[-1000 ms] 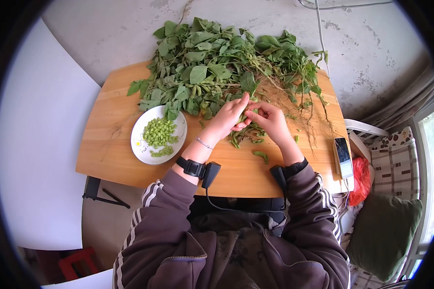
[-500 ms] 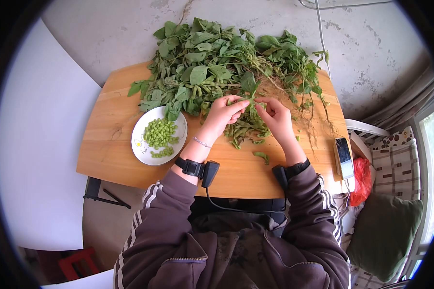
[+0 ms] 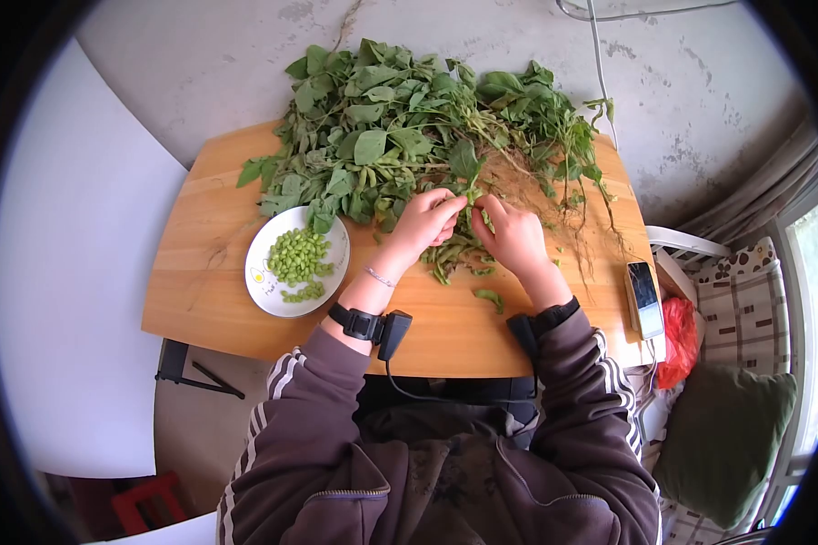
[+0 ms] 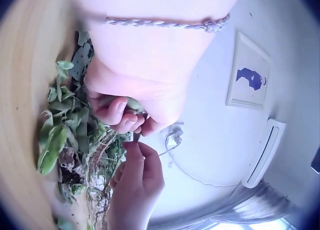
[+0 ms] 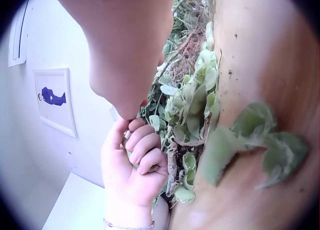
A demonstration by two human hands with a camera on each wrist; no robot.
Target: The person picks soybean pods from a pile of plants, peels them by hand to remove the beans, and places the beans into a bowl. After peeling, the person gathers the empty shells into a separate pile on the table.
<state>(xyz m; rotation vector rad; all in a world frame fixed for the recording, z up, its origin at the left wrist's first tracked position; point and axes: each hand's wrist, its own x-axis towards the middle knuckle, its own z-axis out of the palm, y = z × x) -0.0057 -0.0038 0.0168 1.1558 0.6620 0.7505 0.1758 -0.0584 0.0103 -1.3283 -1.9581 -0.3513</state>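
In the head view, my left hand (image 3: 418,224) is above the front of a leafy heap, its fingers curled and its thumb on top. The left wrist view shows a green soybean pod (image 4: 132,104) inside those curled fingers. My right hand (image 3: 518,243) meets it from the right, thumb and forefinger pinching the pod's end at the left fingertips. Much of the pod is hidden by the fingers. Below the hands lies a pile of green pods (image 3: 456,258), with one loose pod (image 3: 489,298) nearer me. Shelled soybeans (image 3: 297,254) lie on a white plate (image 3: 256,292) at the left.
Uprooted soybean plants (image 3: 364,127) cover the back of the wooden table (image 3: 200,272), their roots trailing to the right. A phone (image 3: 644,292) lies by the right edge. Past that edge are a red plastic bag (image 3: 677,341) and a dark green cushion (image 3: 727,445).
Half a second ago the hands were slightly apart with a pod between their fingertips. Now the fingertips are closer together, and the right hand has turned its back upward. The plate stays put.
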